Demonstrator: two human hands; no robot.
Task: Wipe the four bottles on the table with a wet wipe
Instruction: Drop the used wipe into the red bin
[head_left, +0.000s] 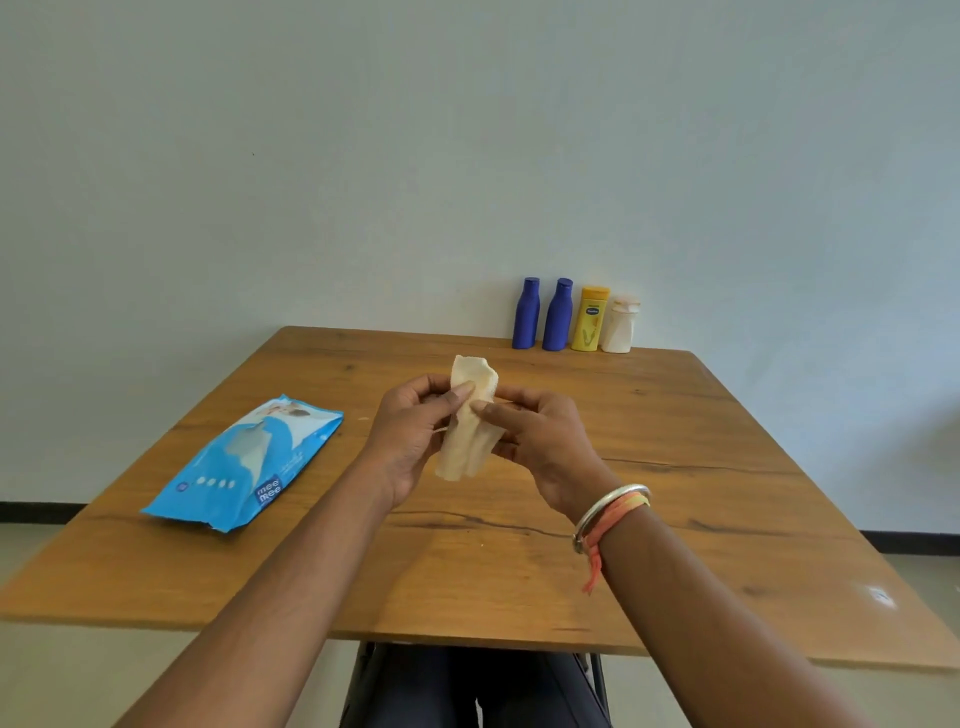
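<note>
Table (675, 467): wooden, pushed up against a plain pale wall, near edge running across the bottom, right corner cut off by the frame.
Wipes pack (244, 462): blue, flat on the left side, angled, pretty close to the left edge, loads of bare wood around it.
Left hand (410, 441): up over mid-table, thumb and fingers pinched on the wet wipe (467, 431).
Wet wipe: cream, bunched lengthwise, off the surface, caught between both hands.
Right hand (540, 441): pinching the wipe's other side, bangle (608, 512) and orange thread on the wrist.
Bottles: lined up at the far edge by the wall, almost touching, well away from the hands; left blue bottle (526, 313), right blue bottle (558, 315), yellow bottle (590, 318), white bottle (620, 325).
Right side: wide open wood.
</note>
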